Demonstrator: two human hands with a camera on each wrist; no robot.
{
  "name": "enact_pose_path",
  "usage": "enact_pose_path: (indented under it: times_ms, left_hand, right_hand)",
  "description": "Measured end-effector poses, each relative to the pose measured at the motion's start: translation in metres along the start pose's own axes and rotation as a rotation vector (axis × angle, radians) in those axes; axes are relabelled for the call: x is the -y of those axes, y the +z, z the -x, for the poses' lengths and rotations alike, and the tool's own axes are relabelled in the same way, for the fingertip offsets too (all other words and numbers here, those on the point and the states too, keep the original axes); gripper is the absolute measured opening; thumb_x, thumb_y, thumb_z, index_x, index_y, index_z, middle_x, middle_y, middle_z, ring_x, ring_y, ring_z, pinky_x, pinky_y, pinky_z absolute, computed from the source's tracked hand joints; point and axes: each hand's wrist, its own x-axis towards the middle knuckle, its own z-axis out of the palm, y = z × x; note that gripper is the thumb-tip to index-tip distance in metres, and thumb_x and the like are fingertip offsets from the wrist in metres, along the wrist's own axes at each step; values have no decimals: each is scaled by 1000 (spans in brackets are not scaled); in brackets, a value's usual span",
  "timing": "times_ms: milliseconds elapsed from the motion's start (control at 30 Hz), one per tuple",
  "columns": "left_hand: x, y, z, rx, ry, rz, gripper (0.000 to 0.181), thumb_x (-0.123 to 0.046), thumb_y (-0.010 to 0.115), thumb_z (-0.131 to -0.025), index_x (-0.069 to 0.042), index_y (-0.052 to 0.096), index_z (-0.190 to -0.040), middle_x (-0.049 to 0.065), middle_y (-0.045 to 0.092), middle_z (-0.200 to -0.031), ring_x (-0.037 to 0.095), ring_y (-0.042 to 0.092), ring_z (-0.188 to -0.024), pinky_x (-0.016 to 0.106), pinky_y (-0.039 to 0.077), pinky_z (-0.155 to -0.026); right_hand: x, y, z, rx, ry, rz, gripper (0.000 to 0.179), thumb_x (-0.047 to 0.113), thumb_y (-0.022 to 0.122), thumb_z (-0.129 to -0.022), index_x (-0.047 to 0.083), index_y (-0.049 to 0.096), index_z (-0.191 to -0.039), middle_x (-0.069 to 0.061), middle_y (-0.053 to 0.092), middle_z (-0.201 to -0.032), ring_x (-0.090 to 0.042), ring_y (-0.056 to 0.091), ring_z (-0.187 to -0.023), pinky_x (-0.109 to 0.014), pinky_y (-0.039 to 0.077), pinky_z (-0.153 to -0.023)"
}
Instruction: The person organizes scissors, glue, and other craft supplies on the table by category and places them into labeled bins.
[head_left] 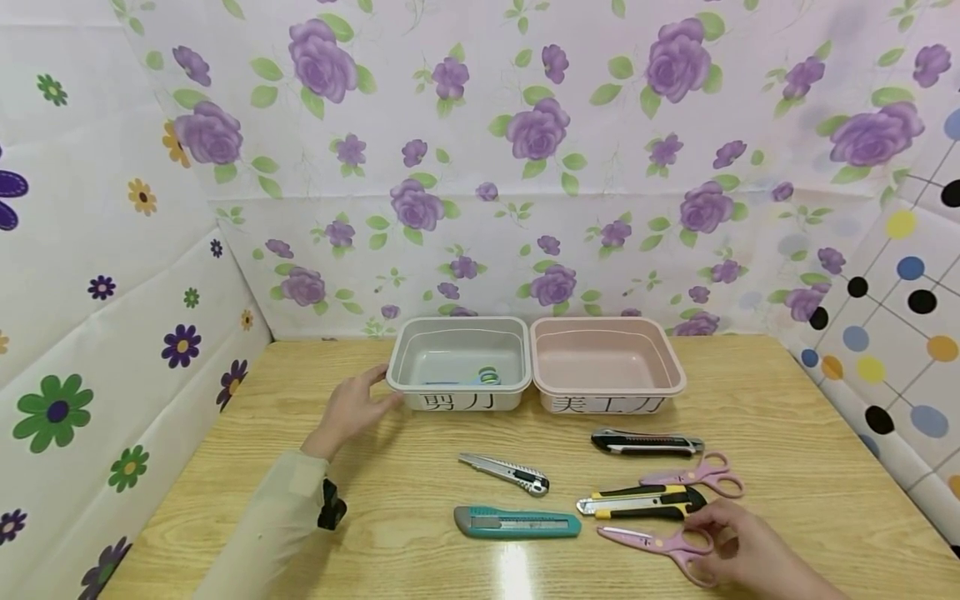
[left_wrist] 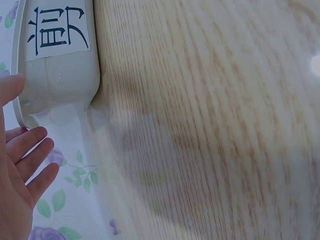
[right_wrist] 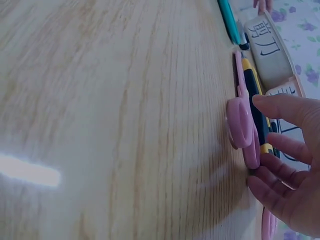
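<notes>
At the left end of the grey bin [head_left: 459,398], my left hand [head_left: 356,413] rests its fingertips close against the rim. In the left wrist view its thumb [left_wrist: 12,88] lies at the rim, the other fingers loosely spread. Inside that bin lies a pair of scissors with blue, green-striped handles [head_left: 487,377]. My right hand [head_left: 742,546] is at the handles of the nearer pink scissors [head_left: 660,543], thumb and fingers apart around them. A yellow-and-black utility knife [head_left: 641,502] lies just behind these scissors. Beyond it is a second pair of pink scissors [head_left: 701,476].
A pink bin [head_left: 607,392] stands right beside the grey one; both carry printed labels. On the wooden table [head_left: 300,533] lie a black utility knife [head_left: 647,443], a silver utility knife [head_left: 506,473] and a teal utility knife [head_left: 517,523]. Flowered cloth [head_left: 480,225] hangs behind.
</notes>
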Motion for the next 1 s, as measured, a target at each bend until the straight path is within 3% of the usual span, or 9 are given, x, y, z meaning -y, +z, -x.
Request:
enact_pose_path:
  times_ms: [200, 433, 533, 700, 800, 867, 1000]
  left_hand:
    - [-1, -1, 0, 5, -8, -1, 59, -35, 65, -82, 0, 50, -127, 19, 57, -120, 33, 61, -89, 53, 43, -87]
    - [0, -1, 0, 13, -13, -2, 59, -35, 65, -82, 0, 49, -127, 19, 57, -121, 37, 58, -101, 54, 43, -88]
    - [0, -1, 0, 15, -17, -4, 59, -36, 65, -82, 1, 49, -127, 19, 56, -121, 36, 59, -97, 54, 43, -88]
    - [0, -1, 0, 17, -17, -6, 59, -35, 65, -82, 1, 49, -127, 19, 57, -120, 30, 61, -77, 52, 44, -86]
    - [0, 0, -1, 13, -9, -4, 59, -34, 65, -82, 1, 49, -127, 19, 57, -120, 31, 61, -78, 52, 44, -86]
    - [0, 0, -1, 6, -5, -4, 59, -35, 65, -82, 1, 50, -126, 19, 57, -119, 34, 61, -90, 52, 44, -87]
    - [0, 0, -1, 4, -5, -6, 59, -35, 65, -82, 1, 50, -126, 19, 57, -119, 37, 60, -97, 52, 44, -87]
  right_hand:
    - [7, 2, -3, 78, 111, 155, 51, 33, 77, -69, 8, 58, -109, -6, 52, -104, -1, 47, -86, -18, 41, -70]
    - [2, 5, -3, 120, -37, 242, 60, 30, 80, -65, -1, 55, -110, -2, 42, -88, 1, 36, -71, -19, 32, -56]
    - [1, 5, -3, 119, -31, 240, 56, 28, 79, -66, 1, 55, -109, -1, 41, -86, 1, 35, -70, -19, 31, -54]
    - [1, 5, -1, 96, -37, 275, 50, 29, 78, -67, 6, 56, -106, 1, 41, -85, 2, 36, -69, -19, 31, -53]
    - [2, 6, 1, 71, -65, 320, 46, 34, 77, -70, 10, 57, -103, 5, 41, -84, 3, 36, -69, -19, 30, -53]
    - [3, 6, 1, 63, -76, 348, 45, 40, 75, -71, 14, 57, -102, 7, 41, -84, 4, 37, -68, -18, 31, -53]
    - [7, 4, -1, 99, -66, 341, 43, 44, 73, -72, 17, 57, -101, 10, 44, -91, 5, 41, -72, -17, 37, -56]
